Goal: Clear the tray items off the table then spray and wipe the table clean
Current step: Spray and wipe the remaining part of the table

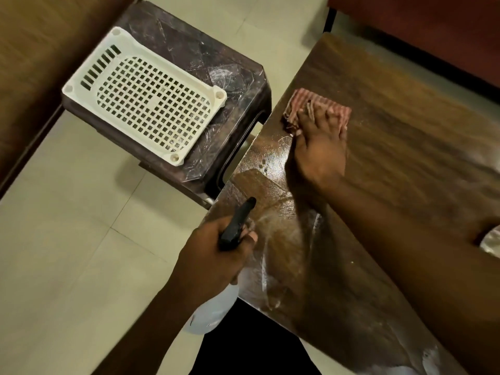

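Right hand (319, 155) flat, fingers spread, pressing the striped cloth (304, 100) onto the table (405, 117) near its far-left edge; wet streaks on the top nearer the camera. Left hand (208, 253) grips the spray bottle (237, 225) at the table's near-left edge, nozzle over the top. White tray (140, 96) sits upside down on the stool (205, 58), just left of the table.

One head-worn camera looks steeply down, close over the table (405, 131) corner and floor (67, 253).
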Motion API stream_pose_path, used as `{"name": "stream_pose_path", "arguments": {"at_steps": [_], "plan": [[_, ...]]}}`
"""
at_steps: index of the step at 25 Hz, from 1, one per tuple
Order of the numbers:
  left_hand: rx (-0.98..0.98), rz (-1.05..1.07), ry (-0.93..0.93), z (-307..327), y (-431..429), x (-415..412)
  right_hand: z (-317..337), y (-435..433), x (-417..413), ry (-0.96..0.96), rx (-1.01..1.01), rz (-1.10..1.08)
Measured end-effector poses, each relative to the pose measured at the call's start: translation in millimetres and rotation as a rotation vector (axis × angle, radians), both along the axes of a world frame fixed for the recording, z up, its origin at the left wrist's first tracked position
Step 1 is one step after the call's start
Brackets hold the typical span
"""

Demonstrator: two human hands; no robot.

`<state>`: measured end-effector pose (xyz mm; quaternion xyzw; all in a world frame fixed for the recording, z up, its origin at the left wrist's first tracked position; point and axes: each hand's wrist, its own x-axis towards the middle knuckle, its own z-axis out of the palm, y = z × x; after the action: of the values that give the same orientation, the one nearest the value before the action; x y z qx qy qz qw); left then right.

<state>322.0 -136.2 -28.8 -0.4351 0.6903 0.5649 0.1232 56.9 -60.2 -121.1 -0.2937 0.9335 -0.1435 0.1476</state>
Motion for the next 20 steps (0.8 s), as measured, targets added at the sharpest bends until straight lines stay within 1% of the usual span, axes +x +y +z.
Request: {"name": "stream_pose_path", "arguments": {"at_steps": [1, 2, 4, 5, 6, 7, 8, 9, 11, 13, 14, 15, 16, 17, 19, 20], "plan": [[0.017, -0.038, 0.002, 0, 3, 7, 0, 15, 31, 0.009, -0.004, 0.081], [0.030, -0.077, 0.008, 1, 8, 16, -1, 37, 63, 0.021, -0.001, 0.247], [0.022, -0.125, -0.002, 0, 19, 37, -1, 96, 110, 0.011, 0.026, 0.720], [-0.002, -0.129, -0.023, -1, 23, 47, -1, 123, 115, 0.022, 0.035, 0.962], [-0.020, -0.127, -0.054, -1, 27, 58, 0, 144, 107, 0.031, 0.040, 1.146], [-0.020, -0.115, -0.079, 0, 31, 67, 0, 160, 93, 0.053, 0.055, 1.216], [-0.012, -0.103, -0.096, 0, 35, 74, -1, 173, 80, 0.078, 0.087, 1.161], [-0.001, -0.108, -0.103, 0, 38, 79, -4, 184, 70, 0.096, 0.109, 0.997], [0.007, -0.147, -0.087, 0, 43, 83, -7, 195, 63, 0.124, 0.092, 0.502], [0.017, -0.174, -0.059, -6, 44, 84, -9, 171, 89, 0.122, 0.027, -0.033], [0.031, -0.189, -0.052, -8, 45, 85, -8, 151, 113, 0.089, 0.008, -0.263], [0.042, -0.194, -0.047, -10, 46, 86, -6, 132, 142, 0.051, -0.014, -0.403], [0.040, -0.189, -0.051, -10, 46, 87, -4, 117, 175, 0.027, -0.036, -0.417], [0.023, -0.180, -0.053, -11, 45, 89, -5, 111, 210, 0.025, -0.045, -0.286], [-0.028, -0.209, -0.042, -9, 40, 93, -2, 130, 274, 0.046, -0.025, 0.218], [-0.042, -0.232, -0.047, -7, 37, 95, -1, 151, 287, 0.054, -0.009, 0.429]]}}
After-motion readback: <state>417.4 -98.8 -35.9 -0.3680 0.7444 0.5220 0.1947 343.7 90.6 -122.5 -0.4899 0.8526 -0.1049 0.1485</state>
